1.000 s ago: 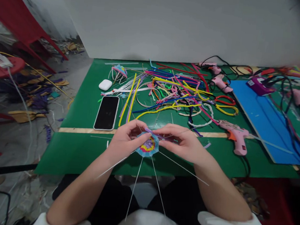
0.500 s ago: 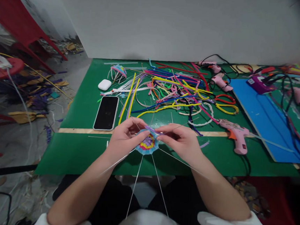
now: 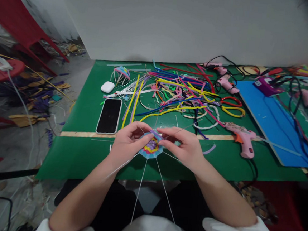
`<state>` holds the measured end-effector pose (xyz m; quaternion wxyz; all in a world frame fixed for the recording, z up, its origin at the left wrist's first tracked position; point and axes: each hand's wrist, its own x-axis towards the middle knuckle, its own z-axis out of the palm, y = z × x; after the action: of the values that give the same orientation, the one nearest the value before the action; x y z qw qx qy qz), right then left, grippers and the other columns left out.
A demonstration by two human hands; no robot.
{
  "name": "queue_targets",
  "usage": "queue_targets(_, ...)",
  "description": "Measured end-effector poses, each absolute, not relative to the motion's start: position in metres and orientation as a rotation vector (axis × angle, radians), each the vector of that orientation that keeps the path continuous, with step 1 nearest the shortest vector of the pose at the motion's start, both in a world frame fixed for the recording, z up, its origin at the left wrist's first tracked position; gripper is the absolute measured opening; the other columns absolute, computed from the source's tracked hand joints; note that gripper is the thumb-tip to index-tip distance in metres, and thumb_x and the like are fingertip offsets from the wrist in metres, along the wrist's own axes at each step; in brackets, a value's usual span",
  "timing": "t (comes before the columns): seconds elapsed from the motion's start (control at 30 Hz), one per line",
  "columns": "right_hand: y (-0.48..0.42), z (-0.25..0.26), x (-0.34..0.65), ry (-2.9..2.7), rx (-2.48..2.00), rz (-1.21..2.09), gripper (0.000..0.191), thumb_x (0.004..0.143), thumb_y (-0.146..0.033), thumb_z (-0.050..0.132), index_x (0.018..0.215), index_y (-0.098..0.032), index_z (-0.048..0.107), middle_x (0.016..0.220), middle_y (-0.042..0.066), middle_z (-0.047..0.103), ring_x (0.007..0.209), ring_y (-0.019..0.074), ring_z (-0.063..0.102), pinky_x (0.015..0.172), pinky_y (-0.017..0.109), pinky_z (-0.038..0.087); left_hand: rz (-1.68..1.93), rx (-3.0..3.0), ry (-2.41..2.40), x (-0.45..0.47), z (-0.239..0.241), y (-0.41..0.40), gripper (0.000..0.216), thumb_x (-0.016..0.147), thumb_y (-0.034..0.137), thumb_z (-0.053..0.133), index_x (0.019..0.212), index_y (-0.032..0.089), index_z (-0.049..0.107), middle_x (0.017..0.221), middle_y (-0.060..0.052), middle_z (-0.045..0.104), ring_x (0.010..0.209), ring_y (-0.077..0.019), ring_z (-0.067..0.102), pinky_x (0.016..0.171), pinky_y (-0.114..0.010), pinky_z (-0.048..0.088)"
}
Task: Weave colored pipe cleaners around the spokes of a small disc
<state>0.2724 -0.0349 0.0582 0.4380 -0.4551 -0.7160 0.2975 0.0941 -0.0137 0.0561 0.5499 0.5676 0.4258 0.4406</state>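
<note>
A small round woven disc (image 3: 150, 152), purple in the middle with yellow, pink and light-blue rings, is between my hands above the near part of the table. Thin pale wires fan out from its rim, two of them down towards my lap. My left hand (image 3: 131, 140) is closed on the disc's left side, thumb on its face. At the upper edge, my right hand (image 3: 182, 145) pinches a purple pipe cleaner (image 3: 155, 134) that lies along the rim. A loose purple end (image 3: 209, 149) shows beyond the right hand. Some fingertips are hidden behind the disc.
A phone (image 3: 109, 116) and a white earbud case (image 3: 107, 87) lie left on the green table (image 3: 69, 158). Coloured pipe cleaners (image 3: 177, 92) are heaped ahead. Scissors (image 3: 233, 111), a pink glue gun (image 3: 243, 139) and a blue board (image 3: 273, 133) are at right.
My right hand has shifted slightly left, closer to the disc's upper edge. The loose purple end shows further right and more plainly. The left hand stays on the disc.
</note>
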Motion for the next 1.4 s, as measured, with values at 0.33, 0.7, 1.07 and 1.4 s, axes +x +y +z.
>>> queue_targets(0.33,-0.036,0.055,0.268,-1.686,-1.121,0.79,0.018,0.078,-0.027,0.064,0.093,-0.021,0.07,0.079,0.004,0.07,0.065,0.0129,0.061,0.058,0.024,0.049,1.11,1.383,1.079,0.096,0.055,-0.016,0.013,0.07,0.025,0.068,0.08,0.018,0.065,0.077,-0.002,0.068,0.066,-0.0124,0.064,0.058,-0.021,0.054)
queue_targets(0.7,-0.037,0.054,0.266,-1.637,-1.052,0.806,0.017,0.078,-0.023,0.064,0.094,-0.022,0.07,0.082,0.003,0.07,0.072,0.0134,0.062,0.064,0.025,0.049,1.254,1.453,0.962,0.097,0.052,-0.018,0.009,0.072,0.015,0.066,0.08,0.02,0.066,0.081,-0.001,0.067,0.076,-0.0119,0.064,0.067,-0.021,0.054)
queue_targets(1.07,-0.038,0.054,0.261,-1.577,-1.029,0.711,0.011,0.076,-0.019,0.065,0.085,-0.022,0.071,0.078,0.003,0.071,0.069,0.0139,0.063,0.062,0.026,0.051,1.298,1.376,0.83,0.101,0.056,-0.022,0.01,0.082,0.023,0.056,0.079,0.02,0.064,0.084,-0.003,0.066,0.085,-0.0146,0.062,0.078,-0.027,0.05)
queue_targets(1.4,-0.038,0.052,0.262,-1.635,-0.953,0.665,0.014,0.077,-0.017,0.065,0.088,-0.023,0.071,0.082,0.003,0.072,0.072,0.0141,0.064,0.065,0.027,0.052,1.234,1.301,0.843,0.103,0.056,-0.025,0.003,0.078,0.019,0.06,0.081,0.02,0.06,0.084,-0.001,0.062,0.08,-0.0113,0.06,0.072,-0.022,0.049)
